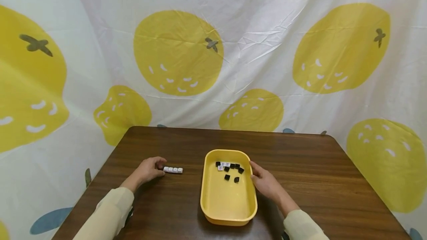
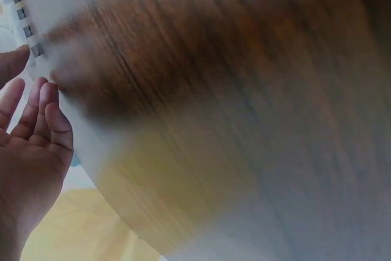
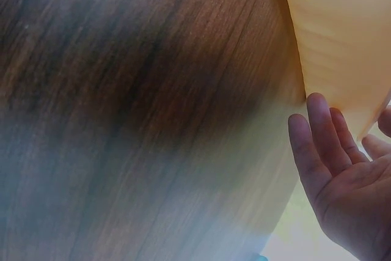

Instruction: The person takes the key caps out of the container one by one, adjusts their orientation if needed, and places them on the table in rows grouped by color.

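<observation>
On the left of the table, several small white keycap-like blocks [image 1: 173, 170] stand in a short row. My left hand [image 1: 151, 170] is at the row's left end, thumb and fingertips on either side of it. In the left wrist view, the thumb tip is close to the end block [image 2: 37, 50], with a gap between thumb and fingers. A yellow tray [image 1: 229, 203] stands at the middle of the table. Beside its right wall is my right hand [image 1: 266, 183], its fingers extended and touching the tray's side. Several black blocks [image 1: 227, 177] and a few white ones [image 1: 220, 168] lie inside the tray's far half.
The dark brown wooden table [image 1: 320, 180] reaches back to a white curtain [image 1: 253, 43] printed with yellow lemons. Bare wood lies between the row of blocks and the tray.
</observation>
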{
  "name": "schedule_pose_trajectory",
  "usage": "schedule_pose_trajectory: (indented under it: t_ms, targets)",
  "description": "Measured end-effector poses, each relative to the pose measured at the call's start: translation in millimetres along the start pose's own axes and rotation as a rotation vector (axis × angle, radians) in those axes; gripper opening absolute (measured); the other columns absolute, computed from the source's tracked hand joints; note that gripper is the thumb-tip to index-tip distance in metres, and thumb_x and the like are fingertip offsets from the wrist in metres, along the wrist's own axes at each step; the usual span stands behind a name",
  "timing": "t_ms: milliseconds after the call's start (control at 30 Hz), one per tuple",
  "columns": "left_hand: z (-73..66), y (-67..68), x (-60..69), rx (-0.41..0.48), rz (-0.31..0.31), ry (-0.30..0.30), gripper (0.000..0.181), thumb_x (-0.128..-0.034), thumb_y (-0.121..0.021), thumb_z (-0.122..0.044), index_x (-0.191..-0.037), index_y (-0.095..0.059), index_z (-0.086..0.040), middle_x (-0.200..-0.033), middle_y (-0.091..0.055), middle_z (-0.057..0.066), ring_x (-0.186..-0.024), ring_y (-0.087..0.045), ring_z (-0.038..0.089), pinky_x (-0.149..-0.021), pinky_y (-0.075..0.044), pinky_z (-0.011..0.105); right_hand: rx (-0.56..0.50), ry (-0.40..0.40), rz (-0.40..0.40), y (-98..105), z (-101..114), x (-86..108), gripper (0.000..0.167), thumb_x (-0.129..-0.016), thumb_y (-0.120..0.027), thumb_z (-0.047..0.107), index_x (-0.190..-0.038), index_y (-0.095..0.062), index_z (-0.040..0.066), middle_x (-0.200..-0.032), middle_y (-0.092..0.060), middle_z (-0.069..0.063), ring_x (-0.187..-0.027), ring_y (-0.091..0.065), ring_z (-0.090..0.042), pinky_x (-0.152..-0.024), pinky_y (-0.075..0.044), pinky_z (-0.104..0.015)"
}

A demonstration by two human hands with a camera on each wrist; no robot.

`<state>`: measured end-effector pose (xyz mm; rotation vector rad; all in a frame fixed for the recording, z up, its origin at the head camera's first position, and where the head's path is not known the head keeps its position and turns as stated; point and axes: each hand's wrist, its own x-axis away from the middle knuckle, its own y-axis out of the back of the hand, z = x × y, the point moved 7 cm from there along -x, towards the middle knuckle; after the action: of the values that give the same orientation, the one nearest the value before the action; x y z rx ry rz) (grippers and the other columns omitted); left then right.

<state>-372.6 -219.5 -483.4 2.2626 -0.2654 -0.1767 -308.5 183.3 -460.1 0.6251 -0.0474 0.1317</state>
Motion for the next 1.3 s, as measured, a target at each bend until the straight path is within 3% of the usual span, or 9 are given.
schedule_pose_trajectory:
  t_ms: [133,267,633,767,933,1100,1300]
  targets:
    - [-8.4,5.2,-0.9,0.007,-0.059,0.002,0.036,-0.0870,-0.072,-0.006,-0.121,-0.064,0.002,-0.095,-0.062,0.007,-0.086,-0.057,0.021,-0.077,-0.048,0.041,-0.002,-0.010,-0.002,-0.3,-0.3,0.3,0.054,-0.101,-0.049,0.009,-0.153,-0.035,0.005,-0.124,-0.061,-0.023,-0.083,-0.061,-0.024,-0.069,-0.049,-0.037]
    - [-29.2,6.4,-6.4,0.029,-0.100,-0.047,0.034,-0.0912,-0.069,-0.009,-0.123,-0.063,0.003,-0.095,-0.063,0.007,-0.086,-0.057,0.021,-0.075,-0.049,0.040,-0.014,-0.027,-0.009,-0.5,-1.0,1.3,0.054,-0.102,-0.049,0.010,-0.154,-0.036,0.008,-0.121,-0.061,-0.020,-0.067,-0.055,-0.023,-0.058,-0.046,-0.035]
    - [-98.7,-17.8,-20.7,0.154,-0.099,-0.121,0.029,-0.0937,-0.068,-0.012,-0.121,-0.066,-0.005,-0.101,-0.066,0.005,-0.091,-0.060,0.020,-0.079,-0.051,0.040,-0.051,-0.027,-0.002,-6.5,-2.7,0.9,0.053,-0.101,-0.049,0.010,-0.153,-0.038,0.009,-0.121,-0.061,-0.020,-0.062,-0.054,-0.025,-0.053,-0.044,-0.034]
    - [-126.4,-28.2,-25.8,0.194,-0.081,-0.150,0.027,-0.0932,-0.068,-0.013,-0.120,-0.067,-0.006,-0.099,-0.065,0.002,-0.090,-0.059,0.018,-0.078,-0.051,0.038,-0.086,-0.025,-0.012,-4.4,-1.9,-0.8,0.052,-0.100,-0.050,0.009,-0.151,-0.040,0.009,-0.116,-0.062,-0.019,-0.062,-0.053,-0.025,-0.053,-0.044,-0.035]
    - [-154.7,-41.2,-30.1,0.198,-0.042,-0.197,0.029,-0.0922,-0.067,-0.009,-0.119,-0.066,0.001,-0.099,-0.065,0.010,-0.088,-0.059,0.021,-0.077,-0.051,0.039,-0.096,-0.013,-0.022,-0.1,2.2,-2.4,0.051,-0.098,-0.052,0.008,-0.148,-0.043,0.010,-0.114,-0.063,-0.019,-0.070,-0.056,-0.024,-0.057,-0.048,-0.038]
    - [-172.5,-58.4,-34.0,0.176,0.007,-0.214,0.030,-0.0918,-0.068,-0.009,-0.119,-0.066,0.002,-0.108,-0.065,0.019,-0.093,-0.058,0.023,-0.081,-0.050,0.040,-0.099,-0.006,-0.013,1.7,4.4,-2.3,0.051,-0.097,-0.052,0.006,-0.148,-0.043,0.008,-0.121,-0.062,-0.024,-0.084,-0.063,-0.024,-0.063,-0.054,-0.042]
    - [-188.2,-76.6,-37.1,0.104,0.029,-0.277,0.027,-0.0890,-0.070,-0.008,-0.113,-0.068,0.003,-0.099,-0.064,0.015,-0.088,-0.058,0.022,-0.078,-0.049,0.036,-0.131,-0.019,-0.010,0.3,-0.4,-2.7,0.053,-0.096,-0.050,0.003,-0.149,-0.041,0.004,-0.126,-0.058,-0.030,-0.092,-0.066,-0.029,-0.067,-0.057,-0.044]
